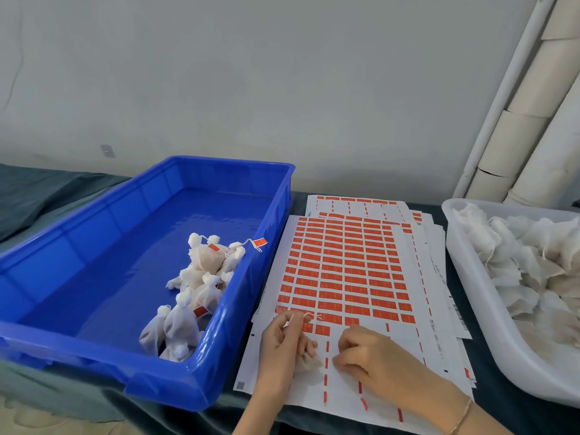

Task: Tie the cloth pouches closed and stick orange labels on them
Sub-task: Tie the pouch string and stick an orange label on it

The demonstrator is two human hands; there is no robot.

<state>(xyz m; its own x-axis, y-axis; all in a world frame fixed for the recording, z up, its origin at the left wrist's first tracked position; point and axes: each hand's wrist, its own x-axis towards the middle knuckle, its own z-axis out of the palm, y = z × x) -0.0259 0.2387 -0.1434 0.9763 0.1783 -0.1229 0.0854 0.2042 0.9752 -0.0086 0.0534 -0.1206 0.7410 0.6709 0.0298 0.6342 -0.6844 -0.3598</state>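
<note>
The head view looks down on a worktop (53, 196) draped in dark green cloth. Low in the middle, the left hand (282, 343) has its fingers curled round a small white cloth pouch (309, 362), the pouch body poking out below the palm, while thumb and forefinger pinch the pouch's thin string (309, 315) up over the label sheet (345, 271). The right hand (370, 359) lies just beside it with its fingers bent down onto the sheet's bare backing. It may be lifting a label, but whether it holds anything cannot be told from here.

The pouch looks light, soft and lumpy, so it would squash rather than slip. The gathered neck is probably the best place to hold it, leaving the string free to take a label. The string is fine and limp and would call for a fingertip pinch.

On the left, a blue tray (94, 252) holds a heap of tied pouches (201, 277), several with orange tags on their strings. On the right, a white tub (470, 277) is piled with loose pouches (533, 262) that appear untied.

The orange labels carry pale print too small to read. Digits run along the sheet's right margin, blurred beyond sure reading. A square code (240, 385) marks the sheet's near left corner, and a barcode (459, 312) shows on a sheet underneath.
</note>
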